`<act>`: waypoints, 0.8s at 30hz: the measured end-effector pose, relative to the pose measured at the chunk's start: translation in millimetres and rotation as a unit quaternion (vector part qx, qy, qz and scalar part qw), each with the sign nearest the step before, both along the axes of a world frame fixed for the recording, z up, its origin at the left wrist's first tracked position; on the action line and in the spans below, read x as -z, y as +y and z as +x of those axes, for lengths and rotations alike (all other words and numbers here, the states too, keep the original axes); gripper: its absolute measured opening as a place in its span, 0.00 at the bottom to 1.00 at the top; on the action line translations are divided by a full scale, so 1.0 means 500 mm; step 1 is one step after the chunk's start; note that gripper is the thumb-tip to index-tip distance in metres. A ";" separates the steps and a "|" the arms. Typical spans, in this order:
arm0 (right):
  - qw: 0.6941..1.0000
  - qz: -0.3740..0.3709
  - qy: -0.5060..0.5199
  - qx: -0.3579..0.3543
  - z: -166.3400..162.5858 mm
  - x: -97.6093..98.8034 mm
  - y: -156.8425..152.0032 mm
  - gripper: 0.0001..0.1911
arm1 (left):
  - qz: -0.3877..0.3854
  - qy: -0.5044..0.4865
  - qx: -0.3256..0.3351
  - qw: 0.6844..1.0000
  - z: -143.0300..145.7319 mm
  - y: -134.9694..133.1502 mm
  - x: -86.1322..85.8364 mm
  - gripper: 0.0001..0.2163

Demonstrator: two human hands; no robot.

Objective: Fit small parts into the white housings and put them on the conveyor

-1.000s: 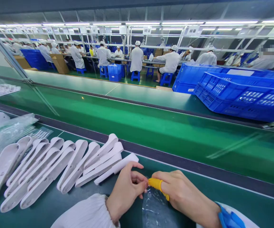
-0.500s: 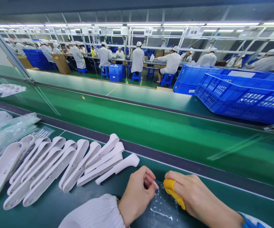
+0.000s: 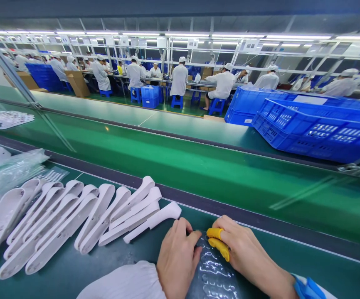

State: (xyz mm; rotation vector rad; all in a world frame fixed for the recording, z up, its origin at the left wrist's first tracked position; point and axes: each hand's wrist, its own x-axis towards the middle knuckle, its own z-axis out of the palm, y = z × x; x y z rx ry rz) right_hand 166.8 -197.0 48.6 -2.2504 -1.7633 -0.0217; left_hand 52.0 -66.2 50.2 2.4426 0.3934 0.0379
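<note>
My left hand (image 3: 178,257) and my right hand (image 3: 245,253) rest together on a clear plastic sheet (image 3: 213,270) that lies on the dark green bench at the bottom of the view. Both pinch at its top edge. My right hand wears yellow finger cots (image 3: 219,243) on thumb and forefinger. Just left of my left hand lies a fanned row of several white plastic handle-shaped parts (image 3: 74,220); the nearest one (image 3: 153,220) almost touches my left fingers.
Clear plastic bags (image 3: 8,174) pile up at far left. A green conveyor belt (image 3: 198,166) runs across beyond the bench. Blue crates (image 3: 311,124) stand at the right on a farther belt. Several people in white coats sit at benches (image 3: 180,79) in the background.
My hands have dropped from a raised pinch onto the clear sheet and pressed closer together. My left hand has turned palm-down. The white parts have not moved.
</note>
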 end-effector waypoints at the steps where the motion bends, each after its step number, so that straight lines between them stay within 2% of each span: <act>1: 1.000 -0.009 -0.020 0.003 -0.001 0.002 0.004 0.08 | 0.010 0.001 0.002 1.000 0.001 0.000 0.001 0.15; 9: 0.996 -0.022 -0.085 -0.019 -0.026 -0.009 0.017 0.11 | 0.067 -0.005 0.007 0.998 0.000 -0.005 0.009 0.14; 13: 0.997 0.007 -0.071 0.014 -0.017 -0.012 0.011 0.11 | 0.091 -0.012 0.007 0.996 -0.004 -0.008 0.008 0.14; 16: 0.997 0.052 0.016 0.049 -0.010 -0.013 0.004 0.11 | 0.187 -0.076 0.016 0.979 -0.033 0.017 0.007 0.14; 18: 0.991 0.074 0.096 0.058 -0.012 -0.012 0.004 0.11 | 0.300 -0.129 -0.004 0.945 -0.065 0.052 0.005 0.11; 20: 0.984 0.082 0.143 0.060 -0.016 -0.013 0.007 0.10 | 0.389 -0.130 -0.053 0.911 -0.100 0.090 0.003 0.10; 22: 0.980 0.092 0.162 0.063 -0.021 -0.016 0.016 0.10 | 0.425 -0.120 -0.068 0.895 -0.132 0.121 0.002 0.11; 24: 0.978 0.107 0.171 0.060 -0.024 -0.024 0.026 0.10 | 0.421 -0.124 -0.056 0.897 -0.156 0.137 0.006 0.11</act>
